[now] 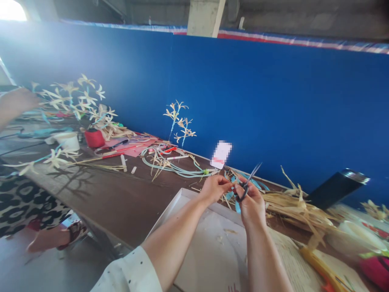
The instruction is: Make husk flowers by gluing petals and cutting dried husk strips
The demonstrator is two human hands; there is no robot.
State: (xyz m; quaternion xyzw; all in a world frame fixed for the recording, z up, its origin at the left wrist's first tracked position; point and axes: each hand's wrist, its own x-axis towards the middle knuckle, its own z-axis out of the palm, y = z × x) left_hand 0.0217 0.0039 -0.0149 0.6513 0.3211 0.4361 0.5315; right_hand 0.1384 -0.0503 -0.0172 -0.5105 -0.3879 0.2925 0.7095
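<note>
Black scissors (247,182) fill right hand (252,207); left hand (214,187) pinches blue strip (237,207).

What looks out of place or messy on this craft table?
The black flask lies tilted beside the straw heap rather than standing upright. Tangled pale blue strips sprawl across the table. The right hand holds scissors, the left hand a blue strip; neither looks damaged.

Straw flower sprigs (180,121) are stood along the blue partition (273,101). A red spool (94,138) and white cup (67,140) are set far left; a black flask (334,188) is seen tilted beside loose straw (291,207).
</note>
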